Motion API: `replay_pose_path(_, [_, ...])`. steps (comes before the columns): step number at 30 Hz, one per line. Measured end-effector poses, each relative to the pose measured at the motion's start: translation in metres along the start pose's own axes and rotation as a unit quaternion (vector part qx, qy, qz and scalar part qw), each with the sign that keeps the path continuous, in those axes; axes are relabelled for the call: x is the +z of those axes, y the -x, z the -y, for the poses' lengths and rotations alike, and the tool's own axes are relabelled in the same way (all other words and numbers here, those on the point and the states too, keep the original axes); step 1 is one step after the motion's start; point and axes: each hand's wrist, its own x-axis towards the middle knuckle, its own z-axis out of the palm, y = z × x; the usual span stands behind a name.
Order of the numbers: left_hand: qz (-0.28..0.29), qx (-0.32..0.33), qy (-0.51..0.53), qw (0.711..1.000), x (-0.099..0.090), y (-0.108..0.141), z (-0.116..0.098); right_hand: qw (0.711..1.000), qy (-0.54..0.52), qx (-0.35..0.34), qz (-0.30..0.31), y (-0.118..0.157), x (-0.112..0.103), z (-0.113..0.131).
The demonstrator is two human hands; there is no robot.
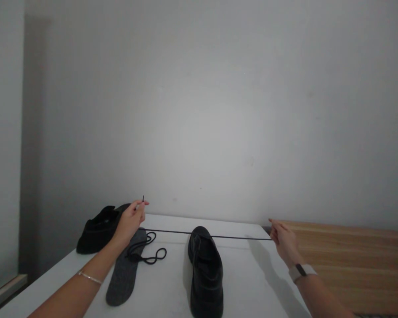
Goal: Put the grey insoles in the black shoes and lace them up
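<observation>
A black shoelace (239, 237) runs stretched nearly straight between my two hands, passing through the front of a black shoe (207, 278) on the white table. My left hand (131, 221) is pinched on one end, whose tip sticks up above the fingers. At the right, my right hand (283, 238) grips the other end in closed fingers, with one finger pointing out. The shoe stands upright, toe toward the wall. Left of it lies a grey insole (123, 280), with another black lace (159, 254) in loops partly on it.
A second black shoe (97, 232) rests at the table's far left, partly behind my left hand. The white table (166, 287) meets a grey wall (205, 110) at the back. Beyond its right edge is a wood-grain surface (354, 260).
</observation>
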Motion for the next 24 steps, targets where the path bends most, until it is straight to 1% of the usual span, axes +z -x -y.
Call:
replay_pose_path(2, [0.018, 0.045, -0.117, 0.992, 0.013, 0.005, -0.003, 0.999, 0.018, 0.008, 0.038, 0.009, 0.015, -0.002])
replay_pose_path(4, [0.06, 0.087, -0.233, 0.967, 0.032, 0.012, -0.006, 0.992, 0.037, 0.02, 0.123, 0.02, 0.034, -0.002])
replay_pose_path(6, [0.125, 0.114, -0.308, 0.936, 0.054, 0.021, -0.008, 0.973, 0.052, 0.025, 0.224, 0.034, 0.055, -0.003])
replay_pose_path(8, [0.193, 0.129, -0.311, 0.922, 0.078, 0.029, -0.006, 0.946, 0.064, 0.026, 0.318, 0.046, 0.073, -0.007])
replay_pose_path(9, [0.214, 0.13, -0.29, 0.924, 0.089, 0.033, -0.003, 0.932, 0.068, 0.029, 0.356, 0.051, 0.081, -0.01])
replay_pose_path(10, [0.228, 0.127, -0.259, 0.93, 0.099, 0.036, 0.0, 0.92, 0.067, 0.033, 0.385, 0.055, 0.086, -0.014])
replay_pose_path(12, [0.24, 0.115, -0.189, 0.945, 0.113, 0.04, 0.006, 0.91, 0.055, 0.044, 0.409, 0.061, 0.094, -0.025])
replay_pose_path(13, [0.246, 0.107, -0.16, 0.95, 0.117, 0.041, 0.009, 0.909, 0.051, 0.05, 0.41, 0.063, 0.095, -0.03])
replay_pose_path(15, [0.258, 0.091, -0.122, 0.954, 0.117, 0.04, 0.014, 0.907, 0.062, 0.055, 0.413, 0.065, 0.094, -0.039])
replay_pose_path(17, [0.275, 0.077, -0.102, 0.953, 0.11, 0.039, 0.017, 0.899, 0.094, 0.039, 0.426, 0.065, 0.091, -0.043])
replay_pose_path(21, [0.328, 0.053, -0.062, 0.941, 0.094, 0.04, 0.018, 0.889, 0.156, -0.028, 0.43, 0.068, 0.087, -0.041])
replay_pose_path(24, [0.345, 0.051, -0.055, 0.935, 0.091, 0.046, 0.018, 0.884, 0.172, -0.034, 0.433, 0.071, 0.088, -0.042])
